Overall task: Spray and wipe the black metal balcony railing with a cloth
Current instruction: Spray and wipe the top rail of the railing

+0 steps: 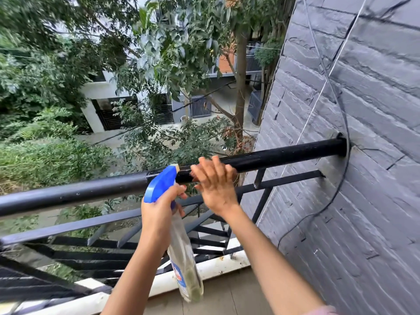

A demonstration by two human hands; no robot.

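Spraying stage, I judge. Left hand [159,209] fingers wrap spray bottle [184,258], aimed at railing [284,155]; right hand [216,186] fingers spread against rail. No cloth visible; wiping outstanding.

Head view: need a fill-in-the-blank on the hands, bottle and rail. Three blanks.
1. The left hand grips a spray bottle with a ____ trigger head.
2. The right hand touches the top rail, which is painted ____.
3. The rail's far end meets the stone wall on the person's ____ side.

Missing words: blue; black; right.
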